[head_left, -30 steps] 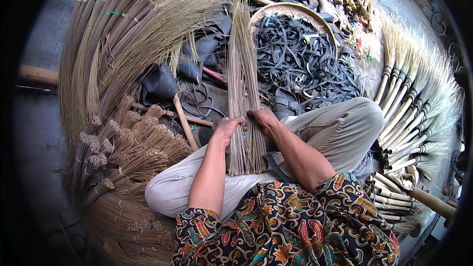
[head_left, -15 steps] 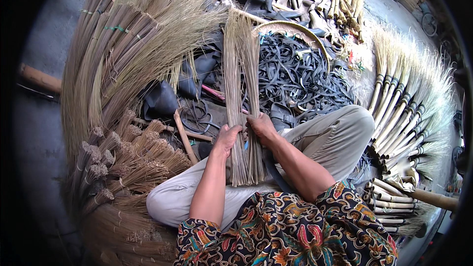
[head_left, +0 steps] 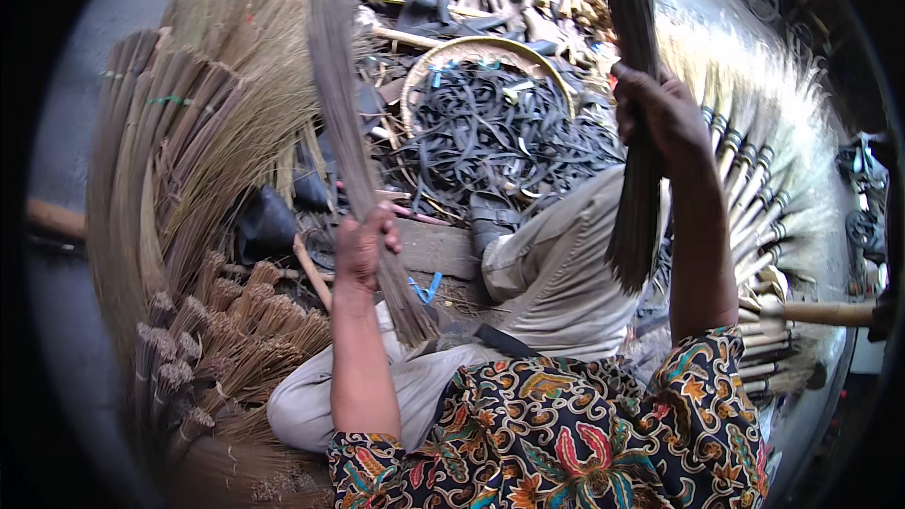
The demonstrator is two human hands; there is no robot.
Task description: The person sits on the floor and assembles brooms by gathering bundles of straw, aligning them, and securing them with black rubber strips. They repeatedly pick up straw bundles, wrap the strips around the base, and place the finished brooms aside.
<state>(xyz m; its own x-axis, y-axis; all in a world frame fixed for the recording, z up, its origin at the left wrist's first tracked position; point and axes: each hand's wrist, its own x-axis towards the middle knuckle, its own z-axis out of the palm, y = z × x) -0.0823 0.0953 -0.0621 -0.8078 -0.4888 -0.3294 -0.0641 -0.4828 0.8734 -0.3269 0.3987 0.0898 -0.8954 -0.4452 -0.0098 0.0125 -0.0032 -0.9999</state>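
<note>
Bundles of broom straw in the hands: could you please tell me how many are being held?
2: one bundle in the left hand, one darker bundle raised in the right hand.

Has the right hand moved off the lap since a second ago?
Yes. The right hand has lifted a bundle up and to the right; it was beside the left hand on the lap and now shows level with the basket of black strips.

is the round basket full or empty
Full. The basket is heaped with black strips that spill over its near rim, so only the far rim shows.
</note>
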